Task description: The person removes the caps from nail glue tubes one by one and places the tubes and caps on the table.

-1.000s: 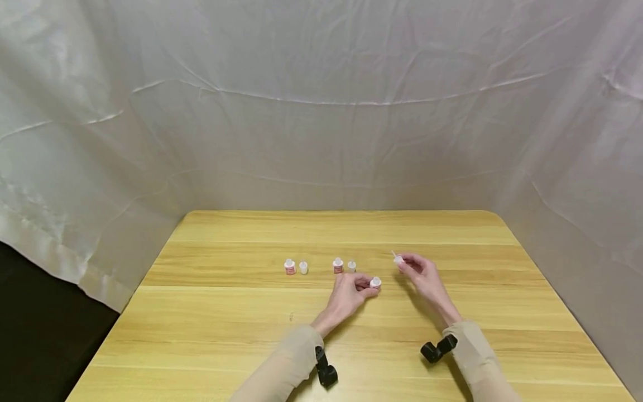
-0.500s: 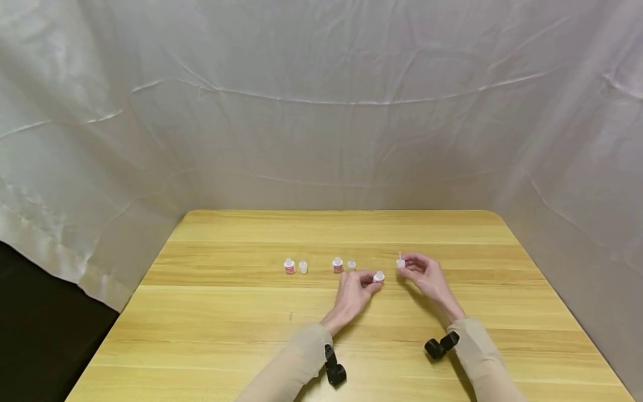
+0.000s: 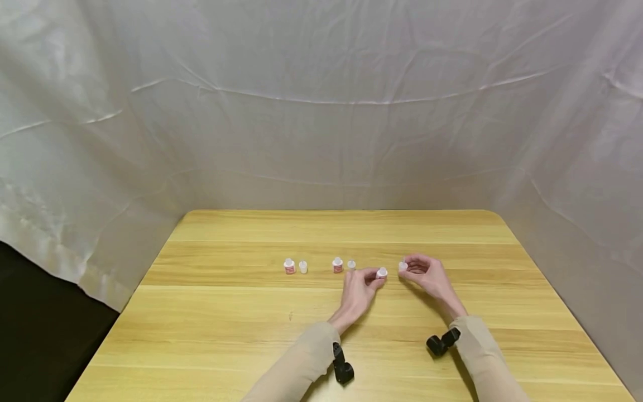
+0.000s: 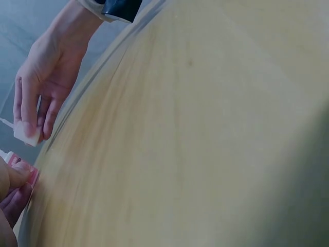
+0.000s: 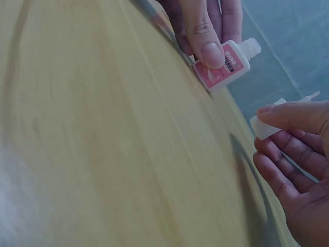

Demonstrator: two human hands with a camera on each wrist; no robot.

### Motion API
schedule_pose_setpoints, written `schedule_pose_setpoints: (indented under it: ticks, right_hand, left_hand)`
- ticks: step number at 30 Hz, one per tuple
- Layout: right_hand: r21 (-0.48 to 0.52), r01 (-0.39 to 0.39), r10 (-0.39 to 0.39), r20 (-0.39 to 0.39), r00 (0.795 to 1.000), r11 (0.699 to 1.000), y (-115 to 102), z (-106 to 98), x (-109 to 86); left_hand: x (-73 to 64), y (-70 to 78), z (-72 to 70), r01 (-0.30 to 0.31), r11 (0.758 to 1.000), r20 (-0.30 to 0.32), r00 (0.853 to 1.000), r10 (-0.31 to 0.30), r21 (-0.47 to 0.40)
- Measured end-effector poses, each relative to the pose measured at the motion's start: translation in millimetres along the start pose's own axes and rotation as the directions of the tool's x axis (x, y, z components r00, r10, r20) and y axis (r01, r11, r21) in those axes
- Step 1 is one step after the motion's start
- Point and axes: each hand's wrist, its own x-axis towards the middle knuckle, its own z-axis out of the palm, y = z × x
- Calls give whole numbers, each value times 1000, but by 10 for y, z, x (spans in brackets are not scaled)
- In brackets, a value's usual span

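Observation:
My left hand [image 3: 358,291] pinches a small white bottle [image 5: 226,72] with a pink label between thumb and fingers. Its nozzle neck shows uncapped in the right wrist view, and the bottle appears to be on or just above the table. Just to the right, my right hand [image 3: 433,280] pinches a white cap [image 5: 269,125] with a thin stem [image 5: 311,96] pointing away from the fingers. Bottle and cap are a short gap apart. The left wrist view also shows the held cap [image 4: 24,135], and part of the bottle's pink label [image 4: 32,175] behind my left fingers.
Left of my hands, a pink-labelled bottle [image 3: 289,267] stands beside a cap [image 3: 303,267]. Another such bottle [image 3: 337,266] and cap [image 3: 351,265] stand close behind my left hand. The wooden table [image 3: 226,335] is enclosed by pale cloth [image 3: 321,139] at the back and sides.
My left hand has shifted right and slightly away from me with the bottle. My right hand has moved slightly right and nearer, and the cap's stem has swung from leaning left to roughly upright.

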Motion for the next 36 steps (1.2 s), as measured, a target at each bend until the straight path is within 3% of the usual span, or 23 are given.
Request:
schedule_pose_setpoints:
  ticks: [6,18,36]
  right_hand:
    - [-23,2,-2,2,1000,1000,57,-7,27]
    - [-70,6,-7,-4,1000,998,93,7,39]
    - [-92,-21,21,1,1000,996,90,39,53]
  left_hand:
    - [35,12,35,13,999,0,1000,-13,-35]
    - [112,9,126,16,1000,-29,999,-17,-14]
    - [157,-1,151,35,999,-27,999,-35,5]
